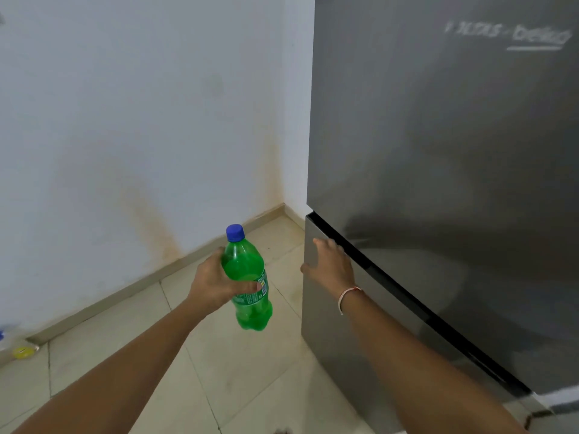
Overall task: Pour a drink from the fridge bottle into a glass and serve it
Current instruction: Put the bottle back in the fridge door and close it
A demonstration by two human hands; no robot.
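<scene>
Green bottle (247, 283) near-upright in left hand (213, 285), cap seemingly tilted leftward.

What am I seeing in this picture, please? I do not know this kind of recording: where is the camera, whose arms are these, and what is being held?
There is no machine here. A person wears one wide camera on the head, so you look forward and down along that person's own two arms.

The left hand is closed around a green plastic bottle with a blue cap. The cap is on, and the bottle is nearly upright, held in the air above the tiled floor.

The right hand, with a thin band on its wrist, rests open and flat against the lower door of a grey fridge, near the dark gap between the two doors. It holds nothing. Both doors look closed.

On the left is a white wall with brownish stains. No glass is in view.
</scene>
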